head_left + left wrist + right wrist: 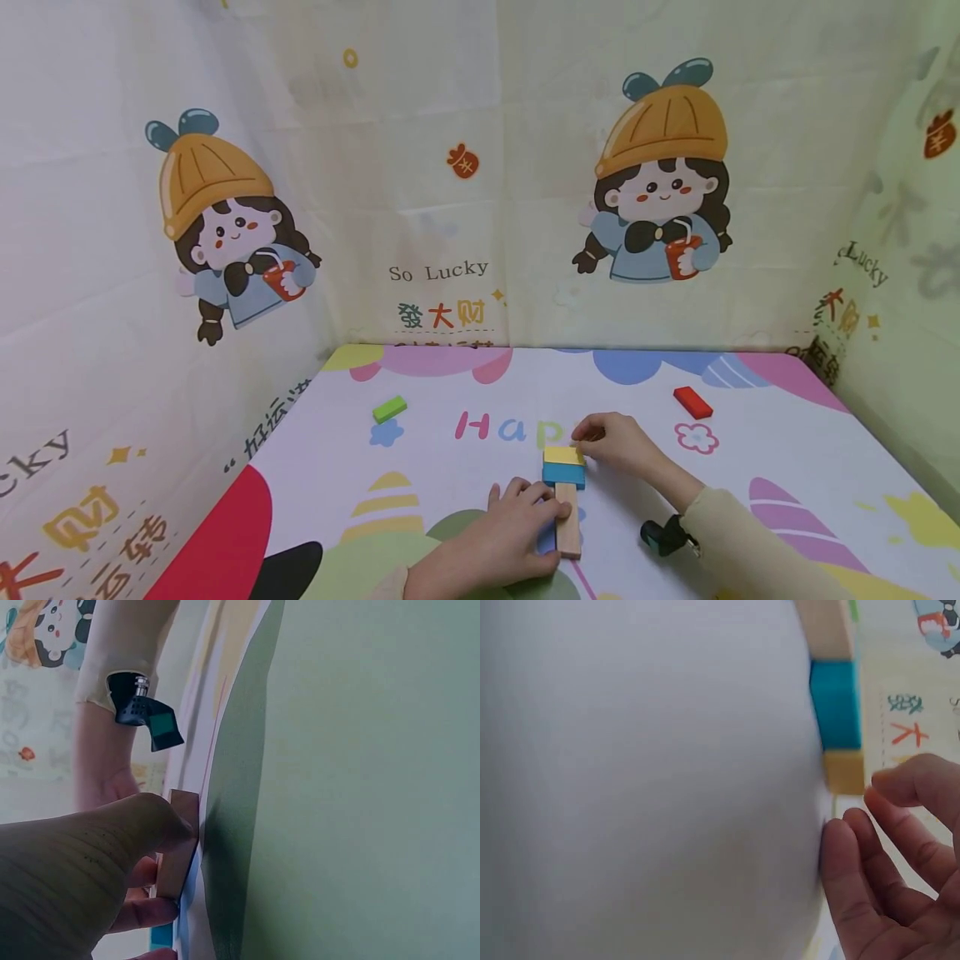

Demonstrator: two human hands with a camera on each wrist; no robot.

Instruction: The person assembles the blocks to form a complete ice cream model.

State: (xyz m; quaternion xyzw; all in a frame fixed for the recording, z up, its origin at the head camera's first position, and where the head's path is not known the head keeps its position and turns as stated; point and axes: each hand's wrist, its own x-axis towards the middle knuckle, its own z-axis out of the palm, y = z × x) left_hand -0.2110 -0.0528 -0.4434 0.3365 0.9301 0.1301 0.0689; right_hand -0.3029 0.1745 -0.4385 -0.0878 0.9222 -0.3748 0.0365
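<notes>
A plain wooden block (567, 521) lies lengthwise on the table, with a blue block (564, 474) across its far end. Beyond that, a yellow block (563, 455) sits against the blue one. My left hand (517, 529) holds the wooden block, the thumb by its near end and a finger on its upper part; the left wrist view shows thumb and fingers around the wood (178, 859). At the right end of the yellow block is my right hand (618, 442), fingers loosely bent. In the right wrist view its fingertips are beside the yellow block (845, 772), with nothing between them.
A green block (390, 409) lies at the far left of the printed table (322, 467), and a red block (693, 402) at the far right. A small dark device (663, 536) is at the right wrist. Printed cloth (540, 167) hangs behind and along both sides.
</notes>
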